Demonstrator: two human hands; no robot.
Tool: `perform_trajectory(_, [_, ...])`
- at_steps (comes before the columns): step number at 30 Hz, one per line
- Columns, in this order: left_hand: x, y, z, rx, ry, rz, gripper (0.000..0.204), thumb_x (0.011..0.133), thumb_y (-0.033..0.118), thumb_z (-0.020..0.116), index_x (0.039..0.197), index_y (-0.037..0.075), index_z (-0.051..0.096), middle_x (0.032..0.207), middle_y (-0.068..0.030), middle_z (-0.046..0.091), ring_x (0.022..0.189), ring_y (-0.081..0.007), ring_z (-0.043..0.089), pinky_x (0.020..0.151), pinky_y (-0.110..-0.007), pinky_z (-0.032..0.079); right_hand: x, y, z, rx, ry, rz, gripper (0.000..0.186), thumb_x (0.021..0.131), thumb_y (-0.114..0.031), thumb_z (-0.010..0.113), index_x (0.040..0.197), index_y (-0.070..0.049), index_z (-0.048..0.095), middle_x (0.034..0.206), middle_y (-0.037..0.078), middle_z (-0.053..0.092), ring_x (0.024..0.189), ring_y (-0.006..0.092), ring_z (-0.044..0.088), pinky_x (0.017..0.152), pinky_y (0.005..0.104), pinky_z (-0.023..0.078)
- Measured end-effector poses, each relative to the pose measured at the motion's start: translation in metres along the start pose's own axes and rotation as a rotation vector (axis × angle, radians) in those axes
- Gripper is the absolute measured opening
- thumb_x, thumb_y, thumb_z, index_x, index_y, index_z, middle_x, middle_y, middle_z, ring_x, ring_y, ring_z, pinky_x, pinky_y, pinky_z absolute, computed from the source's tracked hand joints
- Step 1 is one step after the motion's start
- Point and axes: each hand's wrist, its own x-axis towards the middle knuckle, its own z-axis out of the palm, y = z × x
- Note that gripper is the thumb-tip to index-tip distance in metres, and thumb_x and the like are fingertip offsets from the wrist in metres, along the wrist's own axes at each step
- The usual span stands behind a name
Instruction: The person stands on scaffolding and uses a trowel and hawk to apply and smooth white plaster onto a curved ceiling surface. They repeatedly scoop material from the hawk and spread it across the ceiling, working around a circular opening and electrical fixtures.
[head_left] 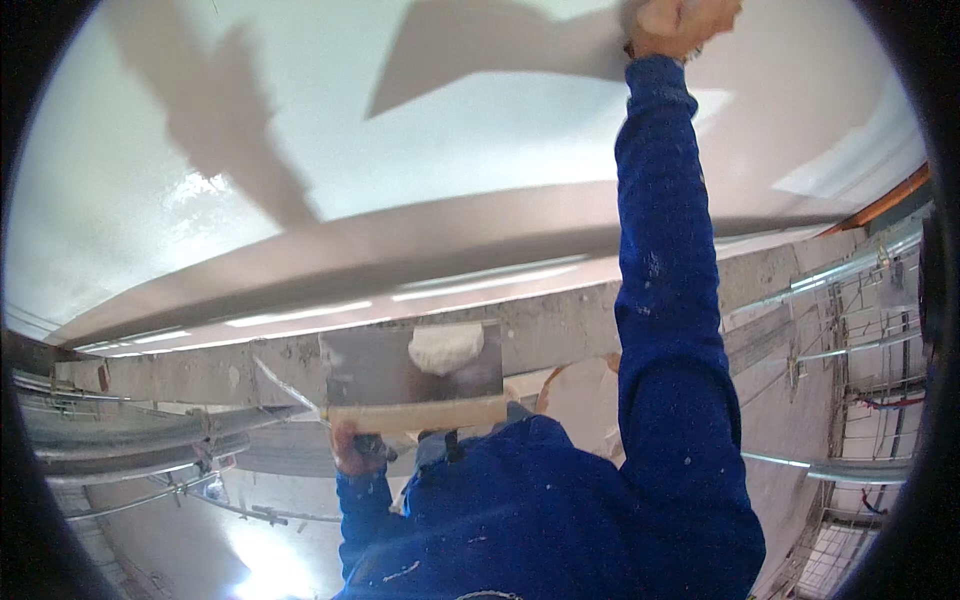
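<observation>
In my left hand (352,448) is a wide plastering blade (362,370), a flat grey metal sheet with a pale beige strip along its near edge. My fingers are wrapped at the left end of that strip. A lump of white plaster (445,348) sits on the blade toward its far right. My right arm reaches far up and forward to the smooth white surface (500,140). At the top edge of the view, my right hand (682,26) is cut off, its fingers curled. Whatever it grips is out of sight; a broad wedge-shaped shadow spreads left from it.
Below the white surface runs a rough grey concrete band (570,318). Metal scaffold tubes (130,435) cross at the left, and more tubes (860,265) and wire mesh (885,420) stand at the right. A bright lamp (275,570) glares at lower left.
</observation>
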Motion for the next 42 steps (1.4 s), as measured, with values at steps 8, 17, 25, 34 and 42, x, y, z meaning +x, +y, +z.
perform_trajectory(8, [-0.025,0.012,0.078,-0.125,-0.031,0.201,0.069,0.066,0.02,0.064,0.123,0.002,0.03,0.102,-0.015,0.049,0.084,-0.0274,0.056,0.07,-0.039,0.051,0.004,0.014,-0.047,0.309,-0.19,0.345,0.032,0.08,-0.014,0.048,0.11,-0.002,0.052,0.112,0.012,0.051,0.103,0.0251,0.049,0.091,0.034,0.036])
perform_trajectory(17, [-0.061,-0.015,0.129,-0.159,-0.142,0.079,0.062,0.067,0.012,0.065,0.119,0.0,0.032,0.096,-0.0126,0.051,0.089,-0.0236,0.054,0.08,-0.036,0.046,-0.177,-0.137,-0.231,0.765,-1.113,1.313,0.021,0.085,-0.013,0.046,0.096,0.001,0.056,0.091,0.011,0.058,0.081,0.0175,0.055,0.076,0.029,0.043])
perform_trajectory(25, [-0.071,-0.068,0.183,-0.272,-0.149,-0.034,0.065,0.063,0.018,0.067,0.116,-0.003,0.036,0.095,-0.0151,0.053,0.082,-0.0252,0.058,0.076,-0.035,0.05,-0.217,-0.212,-0.335,1.057,-1.556,1.775,0.022,0.083,-0.016,0.05,0.1,-0.002,0.055,0.096,0.011,0.056,0.086,0.0187,0.053,0.078,0.0305,0.042])
perform_trajectory(34, [-0.069,-0.075,0.203,-0.287,-0.245,0.028,0.058,0.069,0.022,0.065,0.115,-0.002,0.038,0.095,-0.0142,0.054,0.085,-0.0225,0.057,0.077,-0.033,0.048,-0.209,-0.192,-0.359,1.073,-1.501,1.87,0.027,0.081,-0.018,0.054,0.105,-0.005,0.053,0.102,0.011,0.054,0.092,0.0201,0.052,0.081,0.0323,0.041])
perform_trajectory(42, [-0.05,-0.079,0.205,-0.254,-0.23,-0.026,0.058,0.07,0.024,0.064,0.115,-0.002,0.039,0.094,-0.0143,0.055,0.084,-0.0247,0.058,0.076,-0.036,0.05,-0.2,-0.185,-0.366,1.1,-1.459,1.891,0.033,0.078,-0.02,0.058,0.109,-0.008,0.051,0.107,0.011,0.053,0.097,0.0214,0.05,0.083,0.0339,0.04])
